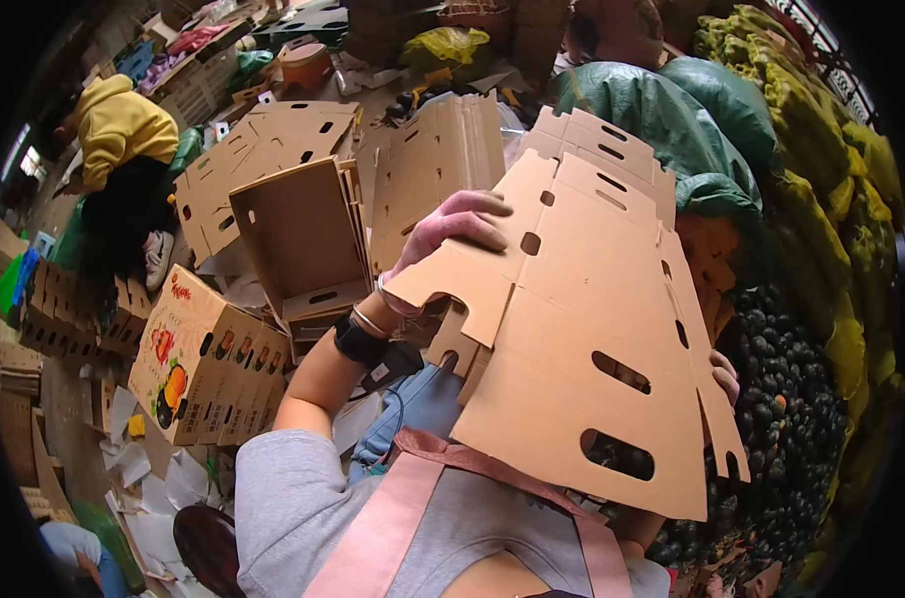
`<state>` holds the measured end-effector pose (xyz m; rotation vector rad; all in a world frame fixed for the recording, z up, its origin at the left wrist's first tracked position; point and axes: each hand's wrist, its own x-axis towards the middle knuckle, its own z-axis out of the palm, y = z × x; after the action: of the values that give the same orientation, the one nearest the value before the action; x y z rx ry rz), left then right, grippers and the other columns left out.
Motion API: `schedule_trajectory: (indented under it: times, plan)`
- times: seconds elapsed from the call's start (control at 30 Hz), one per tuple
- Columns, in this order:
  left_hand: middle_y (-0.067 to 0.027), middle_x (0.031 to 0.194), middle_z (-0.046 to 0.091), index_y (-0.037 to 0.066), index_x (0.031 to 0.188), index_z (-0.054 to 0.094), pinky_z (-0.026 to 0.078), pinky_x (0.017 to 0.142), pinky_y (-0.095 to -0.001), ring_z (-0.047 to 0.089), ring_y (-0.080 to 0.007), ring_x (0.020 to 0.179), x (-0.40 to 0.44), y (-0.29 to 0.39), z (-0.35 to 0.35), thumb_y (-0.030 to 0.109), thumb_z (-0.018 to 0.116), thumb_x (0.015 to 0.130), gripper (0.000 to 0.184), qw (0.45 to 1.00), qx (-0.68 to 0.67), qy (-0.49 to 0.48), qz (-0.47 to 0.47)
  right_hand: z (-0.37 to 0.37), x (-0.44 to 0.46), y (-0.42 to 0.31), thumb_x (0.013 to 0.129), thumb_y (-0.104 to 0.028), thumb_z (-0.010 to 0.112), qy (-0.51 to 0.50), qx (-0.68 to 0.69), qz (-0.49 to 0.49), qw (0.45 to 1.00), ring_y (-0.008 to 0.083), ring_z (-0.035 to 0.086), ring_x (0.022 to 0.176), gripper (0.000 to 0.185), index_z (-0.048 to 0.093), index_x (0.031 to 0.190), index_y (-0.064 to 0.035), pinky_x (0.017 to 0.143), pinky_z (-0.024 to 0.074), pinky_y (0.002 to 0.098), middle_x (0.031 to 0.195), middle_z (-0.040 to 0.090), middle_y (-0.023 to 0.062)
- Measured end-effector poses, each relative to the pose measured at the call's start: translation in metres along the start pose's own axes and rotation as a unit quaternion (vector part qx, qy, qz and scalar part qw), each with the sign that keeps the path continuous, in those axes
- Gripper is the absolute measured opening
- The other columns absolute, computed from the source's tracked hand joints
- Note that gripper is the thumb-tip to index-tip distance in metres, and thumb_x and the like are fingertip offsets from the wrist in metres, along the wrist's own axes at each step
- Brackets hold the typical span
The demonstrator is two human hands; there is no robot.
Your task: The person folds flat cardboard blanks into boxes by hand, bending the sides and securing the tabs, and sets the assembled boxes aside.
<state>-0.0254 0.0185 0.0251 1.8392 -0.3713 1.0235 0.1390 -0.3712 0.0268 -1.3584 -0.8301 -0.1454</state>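
A flat, die-cut cardboard box blank (592, 299) with oval handle holes is held up in front of my chest. My left hand (452, 227), in a pinkish glove, is closed over its left flap, fingers on the upper face. At the right edge my right hand (724, 377) grips the blank; only its fingertips show past the side flap, and the rest is hidden behind the cardboard. More flat blanks (612, 149) lie just beyond its far end. To the left, an open folded cardboard box (308, 234) stands tilted on its side.
Printed fruit boxes (198, 359) stand at the left, near paper scraps (153, 498) on the floor. A pile of dark round produce (781, 409) lies right, beside yellow-green mesh sacks (821, 229) and green bags (662, 115). A person in a yellow hoodie (124, 130) bends at far left.
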Motion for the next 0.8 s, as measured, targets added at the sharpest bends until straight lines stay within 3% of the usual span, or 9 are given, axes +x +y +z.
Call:
schedule_trajectory:
  times: [0.07, 0.13, 0.17, 0.23, 0.33, 0.47, 0.6, 0.7, 0.8]
  plan:
    - [-0.0104, 0.091, 0.061, -0.001, 0.086, 0.060, 0.045, 0.084, -0.0341, 0.056, -0.0214, 0.095, -0.028, -0.010, 0.018, 0.045, 0.067, 0.082, 0.047, 0.987, -0.140, 0.068, -0.042, 0.004, -0.016, -0.007, 0.083, -0.016, 0.066, 0.016, 0.018, -0.024, 0.999, 0.0186, 0.060, 0.080, 0.027, 0.053, 0.102, -0.0019, 0.073, 0.0507, 0.0294, 0.102, 0.055, 0.0114]
    - [-0.0063, 0.086, 0.060, -0.001, 0.094, 0.062, 0.045, 0.076, -0.0294, 0.055, -0.0152, 0.086, -0.040, 0.053, 0.029, 0.031, 0.068, 0.084, 0.035, 0.938, -0.205, 0.153, -0.234, 0.011, -0.028, -0.013, 0.083, -0.018, 0.065, 0.031, 0.038, -0.046, 0.998, 0.0192, 0.059, 0.078, 0.026, 0.053, 0.100, -0.0019, 0.072, 0.0507, 0.0309, 0.100, 0.054, 0.0115]
    - [-0.0054, 0.084, 0.059, 0.000, 0.094, 0.063, 0.045, 0.074, -0.0291, 0.054, -0.0159, 0.082, -0.047, 0.061, 0.030, 0.021, 0.067, 0.081, 0.025, 0.954, -0.148, 0.152, -0.211, 0.015, -0.034, -0.015, 0.083, -0.019, 0.065, 0.037, 0.049, -0.057, 0.996, 0.0195, 0.058, 0.076, 0.026, 0.053, 0.099, -0.0018, 0.071, 0.0508, 0.0316, 0.098, 0.054, 0.0116]
    - [-0.0069, 0.075, 0.054, 0.000, 0.076, 0.061, 0.043, 0.069, -0.0328, 0.051, -0.0229, 0.076, -0.065, 0.074, 0.016, 0.011, 0.071, 0.070, 0.016, 0.983, 0.025, -0.005, -0.181, 0.016, -0.056, -0.024, 0.084, -0.021, 0.064, 0.050, 0.055, -0.070, 0.995, 0.0200, 0.058, 0.075, 0.026, 0.052, 0.097, -0.0018, 0.071, 0.0508, 0.0328, 0.096, 0.053, 0.0117]
    - [-0.0026, 0.076, 0.055, 0.008, 0.067, 0.055, 0.041, 0.074, -0.0351, 0.051, -0.0255, 0.080, -0.079, 0.099, 0.015, 0.009, 0.072, 0.064, 0.017, 0.973, 0.025, -0.205, -0.099, 0.017, -0.089, -0.039, 0.084, -0.024, 0.063, 0.058, 0.054, -0.085, 0.993, 0.0208, 0.056, 0.072, 0.027, 0.052, 0.094, -0.0017, 0.069, 0.0509, 0.0347, 0.093, 0.052, 0.0120]
    - [-0.0072, 0.091, 0.063, 0.009, 0.071, 0.058, 0.039, 0.088, -0.0388, 0.053, -0.0291, 0.092, -0.085, 0.120, 0.013, 0.025, 0.061, 0.072, 0.016, 0.976, 0.027, -0.188, -0.104, 0.016, -0.112, -0.045, 0.085, -0.028, 0.061, 0.038, 0.042, -0.099, 0.993, 0.0218, 0.055, 0.068, 0.029, 0.052, 0.091, -0.0016, 0.068, 0.0510, 0.0372, 0.088, 0.051, 0.0122]
    - [-0.0171, 0.121, 0.056, 0.010, 0.088, 0.067, 0.025, 0.106, -0.0460, 0.039, -0.0387, 0.122, -0.088, 0.118, 0.014, 0.059, 0.046, 0.083, 0.054, 0.959, -0.019, -0.227, -0.166, 0.019, -0.101, -0.057, 0.083, -0.039, 0.063, -0.068, -0.012, -0.069, 0.995, 0.0207, 0.052, 0.066, 0.038, 0.051, 0.083, -0.0028, 0.061, 0.0461, 0.0368, 0.078, 0.045, 0.0077]
    - [-0.0173, 0.124, 0.054, 0.010, 0.094, 0.068, 0.021, 0.108, -0.0468, 0.036, -0.0390, 0.125, -0.082, 0.119, 0.018, 0.070, 0.042, 0.082, 0.067, 0.954, -0.025, -0.245, -0.168, 0.041, -0.096, -0.075, 0.081, -0.038, 0.065, 0.060, -0.036, -0.017, 0.997, 0.0184, 0.050, 0.071, 0.038, 0.052, 0.084, -0.0028, 0.066, 0.0431, 0.0308, 0.078, 0.047, 0.0068]
    - [-0.0143, 0.121, 0.057, 0.012, 0.089, 0.068, 0.025, 0.105, -0.0455, 0.039, -0.0370, 0.121, -0.081, 0.116, 0.021, 0.051, 0.056, 0.077, 0.042, 0.949, -0.018, -0.274, -0.157, 0.031, -0.096, -0.058, 0.086, -0.038, 0.061, 0.145, 0.038, -0.013, 0.989, 0.0119, 0.043, 0.074, 0.033, 0.050, 0.082, -0.0069, 0.068, 0.0378, 0.0226, 0.079, 0.046, 0.0029]
